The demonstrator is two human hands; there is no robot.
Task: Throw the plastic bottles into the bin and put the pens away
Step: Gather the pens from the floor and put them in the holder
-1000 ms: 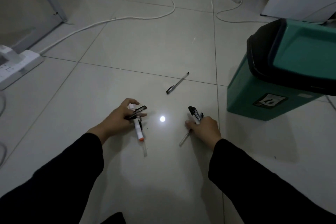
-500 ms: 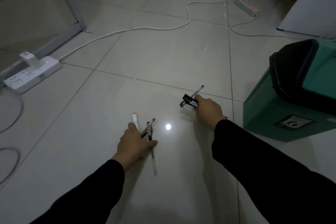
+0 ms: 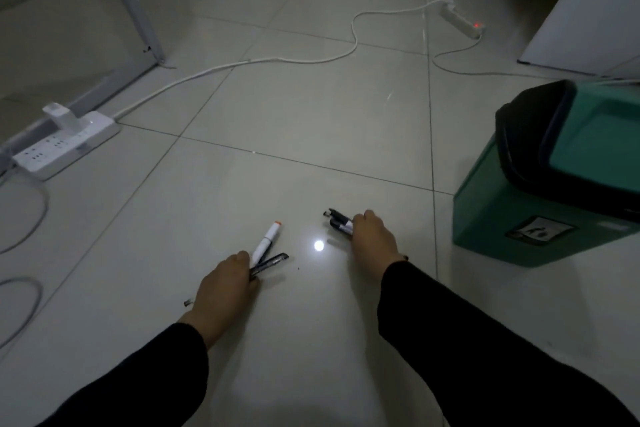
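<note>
Though dim, bin (image 3: 512, 218) label (image 3: 540, 231) seems unreadable.

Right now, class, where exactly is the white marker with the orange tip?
In the head view, the white marker sits just left of centre, held in the left hand beside a dark pen, its orange tip pointing away.

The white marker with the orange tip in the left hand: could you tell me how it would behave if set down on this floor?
The white marker looks round-barrelled and the tile floor glossy, so it would probably roll or slide. It seems rigid and light, pinched easily in the left hand.
</note>
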